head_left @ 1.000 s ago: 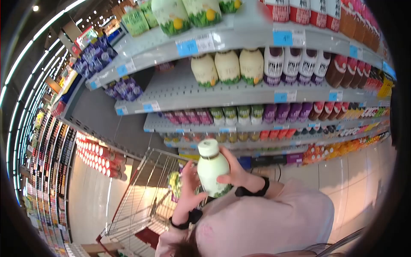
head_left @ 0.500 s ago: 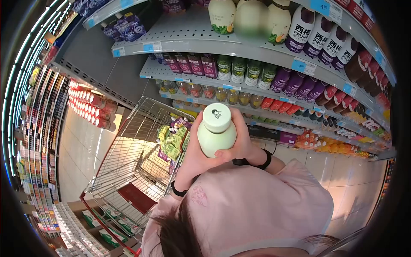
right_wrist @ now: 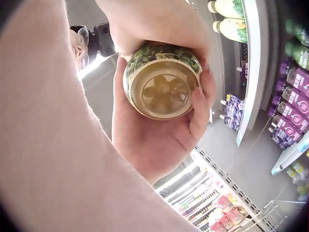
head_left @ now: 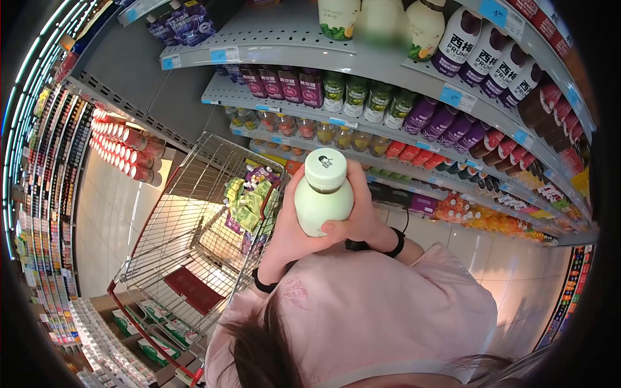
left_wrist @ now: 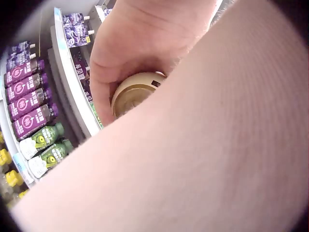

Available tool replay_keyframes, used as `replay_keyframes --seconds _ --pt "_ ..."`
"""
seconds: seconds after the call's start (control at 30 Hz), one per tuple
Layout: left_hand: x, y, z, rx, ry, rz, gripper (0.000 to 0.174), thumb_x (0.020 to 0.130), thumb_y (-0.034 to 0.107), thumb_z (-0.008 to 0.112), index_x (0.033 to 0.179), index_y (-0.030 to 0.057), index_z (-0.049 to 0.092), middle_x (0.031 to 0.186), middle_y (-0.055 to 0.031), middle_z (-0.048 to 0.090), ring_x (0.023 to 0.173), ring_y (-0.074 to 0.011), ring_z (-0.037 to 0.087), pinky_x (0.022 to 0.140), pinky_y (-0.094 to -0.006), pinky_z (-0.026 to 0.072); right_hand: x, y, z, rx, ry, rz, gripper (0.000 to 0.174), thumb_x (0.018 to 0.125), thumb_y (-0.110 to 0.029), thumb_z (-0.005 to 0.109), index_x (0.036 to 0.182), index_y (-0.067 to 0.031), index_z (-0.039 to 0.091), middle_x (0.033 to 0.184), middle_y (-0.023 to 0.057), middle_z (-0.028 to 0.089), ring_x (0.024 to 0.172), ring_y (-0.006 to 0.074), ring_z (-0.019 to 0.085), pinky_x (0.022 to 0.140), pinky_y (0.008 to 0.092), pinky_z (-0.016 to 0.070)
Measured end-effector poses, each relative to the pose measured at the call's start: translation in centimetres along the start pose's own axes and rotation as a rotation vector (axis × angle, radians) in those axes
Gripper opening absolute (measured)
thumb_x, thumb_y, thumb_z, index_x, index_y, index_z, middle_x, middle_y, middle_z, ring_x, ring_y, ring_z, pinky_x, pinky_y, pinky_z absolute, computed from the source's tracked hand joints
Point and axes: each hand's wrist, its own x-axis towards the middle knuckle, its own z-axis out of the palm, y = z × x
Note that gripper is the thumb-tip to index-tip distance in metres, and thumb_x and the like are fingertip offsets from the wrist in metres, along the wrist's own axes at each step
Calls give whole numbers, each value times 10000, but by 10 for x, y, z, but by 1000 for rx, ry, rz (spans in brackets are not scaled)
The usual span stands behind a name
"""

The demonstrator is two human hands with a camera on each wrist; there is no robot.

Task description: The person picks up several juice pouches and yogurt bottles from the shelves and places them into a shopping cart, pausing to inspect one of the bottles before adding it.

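Observation:
A pale green, round-shouldered bottle is held in front of the chest, its lid facing up toward the head camera. My left hand grips it from the left side. From the other side my right hand holds it, with the thumb across the lower front. The right wrist view shows the bottle's clear, flower-shaped base and a leafy print above it, with both hands wrapped round. In the left wrist view the forearm hides part of the bottle.
A wire shopping cart with several green and purple packs stands to the left. Ahead, shelves carry rows of drinks, including prune juice bottles. Boxes lie beyond the cart's handle.
The left hand, earlier spread beside the bottle, has closed round it alongside the right. The bottle's lid has turned up toward the head camera. The head view has tipped downward.

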Motion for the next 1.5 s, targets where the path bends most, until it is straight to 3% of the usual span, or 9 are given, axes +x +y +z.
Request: replay_keyframes --seconds 0.2,0.5,0.63,0.77,0.87,0.93,1.07,1.23,1.5 --pt "0 -13 1 -148 35 -115 897 651 182 751 1360 21 226 1252 -122 428 1135 -209 456 946 -354 383 5 6 2 5 138 174 707 772 -197 655 1310 -23 231 1227 174 412 1167 226 423 960 368 355" --pt "-1 -35 0 -276 105 -195 672 764 190 675 1306 12 320 1208 -88 471 1114 -174 462 928 -317 392 11 -3 -20 -441 -79 395 621 854 -312 580 1321 -7 307 1082 220 567 1005 283 582 829 345 443" --pt "-2 -47 -2 -465 198 -175 650 759 141 656 1305 20 323 1212 -96 476 1111 -197 484 931 -331 405 16 4 -12 -621 -116 235 570 888 -392 502 1330 -68 342 1007 232 596 933 359 596 782 387 459" --pt "-5 -70 -18 -761 241 -168 586 769 115 596 1286 20 337 1183 -118 502 1066 -235 530 894 -364 447 50 -25 -12 -816 -293 400 477 896 -283 523 1304 -64 412 1079 190 601 951 281 616 809 328 464" --pt "-9 -69 -30 -807 311 -119 548 764 115 558 1265 24 356 1139 -129 531 1010 -259 567 846 -390 486 79 -46 -30 -769 2 25 517 853 -234 584 1291 -26 407 1241 141 523 1170 240 489 964 337 381" --pt "-14 -70 -40 -830 366 -112 549 765 136 573 1260 25 363 1139 -126 532 1011 -259 567 841 -381 488 108 -86 -43 -915 224 -296 585 818 -249 604 1298 -18 360 1256 185 478 1148 334 479 944 393 393" --pt "-18 -72 -64 -739 321 -72 657 714 257 675 1252 28 374 1138 -119 533 1008 -252 570 841 -377 488 182 -141 -67 -1161 478 -740 739 753 -178 669 1335 23 260 1334 248 337 1216 378 377 995 424 340" --pt "-24 -75 -68 -699 316 -42 753 667 322 736 1252 21 369 1120 -116 539 993 -242 572 823 -371 488 263 -170 -99 -1370 677 -720 881 759 -308 679 1376 10 135 1322 272 322 1222 391 360 985 431 354" --pt "-25 -89 -74 -596 376 -85 598 691 112 575 1247 14 379 1104 -114 542 983 -234 568 824 -357 481 291 -184 -114 -1139 672 -434 988 688 -405 724 1353 24 133 1133 277 530 1037 357 553 886 388 443"
